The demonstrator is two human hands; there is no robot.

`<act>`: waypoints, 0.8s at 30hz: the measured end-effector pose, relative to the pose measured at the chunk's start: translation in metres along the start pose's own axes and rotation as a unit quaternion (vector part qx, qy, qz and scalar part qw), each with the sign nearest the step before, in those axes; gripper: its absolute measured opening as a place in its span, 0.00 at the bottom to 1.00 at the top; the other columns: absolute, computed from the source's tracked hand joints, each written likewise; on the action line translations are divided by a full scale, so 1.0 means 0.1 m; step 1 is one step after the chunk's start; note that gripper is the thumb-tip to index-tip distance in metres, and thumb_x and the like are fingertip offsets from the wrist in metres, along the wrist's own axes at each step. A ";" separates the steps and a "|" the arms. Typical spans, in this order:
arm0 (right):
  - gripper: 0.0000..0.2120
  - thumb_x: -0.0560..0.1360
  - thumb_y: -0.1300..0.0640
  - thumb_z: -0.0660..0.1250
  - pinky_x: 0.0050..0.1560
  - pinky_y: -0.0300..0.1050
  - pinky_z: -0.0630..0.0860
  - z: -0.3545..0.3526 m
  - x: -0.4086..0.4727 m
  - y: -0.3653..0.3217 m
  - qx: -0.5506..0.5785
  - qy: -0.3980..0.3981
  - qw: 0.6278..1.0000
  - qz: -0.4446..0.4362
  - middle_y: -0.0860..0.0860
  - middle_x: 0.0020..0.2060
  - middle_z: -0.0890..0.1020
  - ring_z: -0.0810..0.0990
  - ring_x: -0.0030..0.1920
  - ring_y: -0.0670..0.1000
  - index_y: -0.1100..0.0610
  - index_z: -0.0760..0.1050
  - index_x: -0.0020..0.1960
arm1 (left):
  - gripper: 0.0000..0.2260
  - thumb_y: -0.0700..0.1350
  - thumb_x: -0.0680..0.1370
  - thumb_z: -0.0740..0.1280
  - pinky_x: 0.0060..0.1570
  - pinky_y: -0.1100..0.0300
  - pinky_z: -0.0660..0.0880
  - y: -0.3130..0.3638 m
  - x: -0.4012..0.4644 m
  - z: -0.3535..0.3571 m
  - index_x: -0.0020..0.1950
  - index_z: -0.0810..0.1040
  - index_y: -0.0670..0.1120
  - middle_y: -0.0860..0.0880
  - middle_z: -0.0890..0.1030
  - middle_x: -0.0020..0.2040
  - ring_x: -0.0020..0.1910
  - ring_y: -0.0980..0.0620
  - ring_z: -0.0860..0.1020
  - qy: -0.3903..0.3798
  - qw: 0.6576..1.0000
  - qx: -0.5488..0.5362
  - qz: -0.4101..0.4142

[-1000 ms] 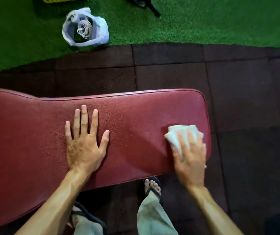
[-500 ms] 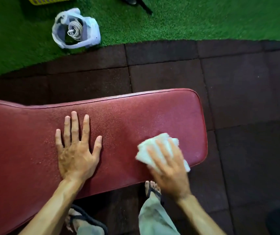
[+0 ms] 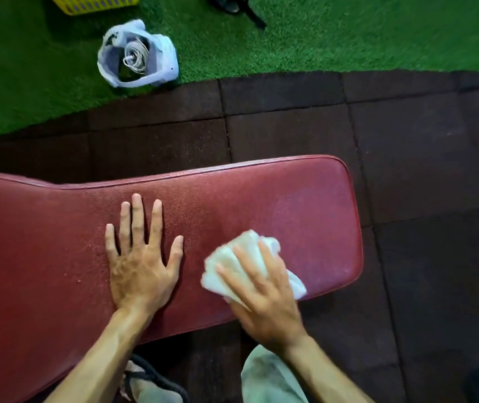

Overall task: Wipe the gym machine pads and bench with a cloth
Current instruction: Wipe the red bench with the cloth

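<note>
I see the red bench point(image 3: 58, 242) filling the lower frame, its padded surface running left to right over dark rubber floor tiles point(image 3: 406, 155), with green turf point(image 3: 348, 33) beyond. I judge the wipe as under way: the right end looks faintly smeared and duller, as if damp, while the long stretch to the left shows specks and seems undone; no machine pads are in view. A plastic bag point(image 3: 162, 59) holding a coiled cord lies on the turf. My left hand point(image 3: 139, 266) rests flat, fingers spread, holding nothing. My right hand point(image 3: 264, 295) presses the bunched white cloth point(image 3: 232, 257) onto the surface near its right end, fingers splayed over it.
</note>
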State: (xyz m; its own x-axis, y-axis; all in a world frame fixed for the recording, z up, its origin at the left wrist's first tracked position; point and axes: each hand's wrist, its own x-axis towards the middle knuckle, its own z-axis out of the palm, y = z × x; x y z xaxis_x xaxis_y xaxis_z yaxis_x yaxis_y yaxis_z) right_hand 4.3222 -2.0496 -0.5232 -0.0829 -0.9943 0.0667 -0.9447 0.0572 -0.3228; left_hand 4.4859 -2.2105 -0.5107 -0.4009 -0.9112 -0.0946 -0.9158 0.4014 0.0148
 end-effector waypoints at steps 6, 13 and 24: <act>0.16 0.84 0.52 0.56 0.67 0.63 0.67 -0.34 0.15 1.07 -0.037 0.060 0.958 0.277 0.56 0.68 0.74 0.71 0.67 0.67 0.51 0.74 0.68 | 0.32 0.61 0.79 0.51 0.78 0.41 0.49 0.01 0.01 0.01 0.81 0.51 0.50 0.45 0.49 0.82 0.81 0.45 0.49 -0.001 1.000 0.002 -0.001; 0.23 0.83 0.43 0.52 0.72 0.66 0.61 -0.01 1.19 0.10 0.017 0.086 0.951 0.295 0.51 0.75 0.69 0.60 0.78 0.64 0.47 0.69 0.74 | 0.32 0.61 0.80 0.50 0.78 0.42 0.49 0.00 0.01 0.04 0.81 0.50 0.51 0.45 0.48 0.82 0.82 0.45 0.49 0.005 1.000 0.007 0.005; 0.31 0.80 0.36 0.52 0.79 0.64 0.42 -0.17 0.14 0.44 0.176 0.005 0.938 0.297 0.47 0.82 0.45 0.39 0.82 0.53 0.41 0.52 0.80 | 0.28 0.59 0.81 0.52 0.78 0.40 0.51 0.10 -0.03 -0.06 0.79 0.60 0.50 0.45 0.57 0.81 0.81 0.45 0.55 0.026 0.997 -0.078 -0.009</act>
State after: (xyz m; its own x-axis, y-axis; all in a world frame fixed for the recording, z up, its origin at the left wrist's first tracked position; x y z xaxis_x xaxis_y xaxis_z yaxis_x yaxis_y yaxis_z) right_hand 4.2740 -2.0595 -0.5208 -0.5664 -0.7954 -0.2156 -0.5675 0.5662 -0.5978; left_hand 4.4779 -2.2045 -0.5044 -0.3818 -0.9232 -0.0442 -0.9138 0.3699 0.1677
